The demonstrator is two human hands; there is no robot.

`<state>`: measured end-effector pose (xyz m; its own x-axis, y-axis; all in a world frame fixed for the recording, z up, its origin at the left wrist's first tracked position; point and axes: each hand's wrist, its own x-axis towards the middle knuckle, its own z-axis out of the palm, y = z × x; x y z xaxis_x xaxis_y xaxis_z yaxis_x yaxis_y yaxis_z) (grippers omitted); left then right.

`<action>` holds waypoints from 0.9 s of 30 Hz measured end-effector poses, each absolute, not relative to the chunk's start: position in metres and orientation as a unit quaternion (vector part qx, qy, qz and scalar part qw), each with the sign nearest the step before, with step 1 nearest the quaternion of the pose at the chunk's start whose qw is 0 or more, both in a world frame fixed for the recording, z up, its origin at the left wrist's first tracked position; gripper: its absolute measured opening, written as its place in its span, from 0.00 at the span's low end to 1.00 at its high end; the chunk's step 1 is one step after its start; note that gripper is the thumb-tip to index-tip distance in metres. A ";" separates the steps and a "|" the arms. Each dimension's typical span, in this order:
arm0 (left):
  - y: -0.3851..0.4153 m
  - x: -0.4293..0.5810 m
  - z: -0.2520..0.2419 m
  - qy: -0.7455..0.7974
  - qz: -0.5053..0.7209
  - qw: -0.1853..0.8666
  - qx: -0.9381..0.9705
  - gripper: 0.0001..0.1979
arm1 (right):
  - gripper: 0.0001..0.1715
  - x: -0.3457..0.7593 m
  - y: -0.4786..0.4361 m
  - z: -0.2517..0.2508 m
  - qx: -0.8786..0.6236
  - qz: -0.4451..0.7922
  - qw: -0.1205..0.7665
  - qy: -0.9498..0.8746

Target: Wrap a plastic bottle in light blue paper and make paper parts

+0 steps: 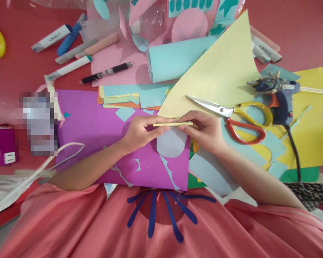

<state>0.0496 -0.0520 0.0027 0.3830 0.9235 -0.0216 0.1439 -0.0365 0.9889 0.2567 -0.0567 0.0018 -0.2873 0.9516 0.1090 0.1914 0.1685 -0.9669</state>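
My left hand (pixel 144 132) and my right hand (pixel 204 129) pinch the two ends of a thin pale yellow strip (pixel 173 124), seen nearly edge-on. Under the strip lies a rounded grey-blue paper piece (pixel 172 143), on a purple sheet (pixel 80 132) with small cut scraps. Just beyond my right hand rest open-bladed scissors (pixel 231 114) with a yellow and a red handle, partly over a large pale yellow sheet (pixel 215 71).
A glue gun (pixel 284 102) with a black cord lies at the right on yellow paper (pixel 314 125). Behind are a light-blue wrapped cylinder (pixel 177 59), a black pen (pixel 107 72) and several markers (pixel 70 67). A purple box (pixel 2 147) stands far left.
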 end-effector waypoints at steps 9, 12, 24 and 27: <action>-0.050 0.049 0.003 0.423 0.388 0.560 0.597 0.09 | 0.13 0.260 -0.052 0.008 -0.399 0.503 0.399 -0.654; -0.050 0.049 0.003 0.428 0.384 0.568 0.588 0.10 | 0.11 0.259 -0.052 0.008 -0.390 0.499 0.402 -0.662; -0.049 0.048 0.002 0.443 0.367 0.574 0.583 0.13 | 0.10 0.260 -0.052 0.008 -0.385 0.493 0.408 -0.665; -0.049 0.048 0.003 0.452 0.357 0.567 0.589 0.15 | 0.12 0.259 -0.052 0.009 -0.399 0.493 0.394 -0.666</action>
<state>0.0479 -0.0491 0.0028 0.3364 0.9371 -0.0928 0.1276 0.0522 0.9905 0.2595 -0.0520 0.0091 -0.3715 0.9192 0.1306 0.1434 0.1958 -0.9701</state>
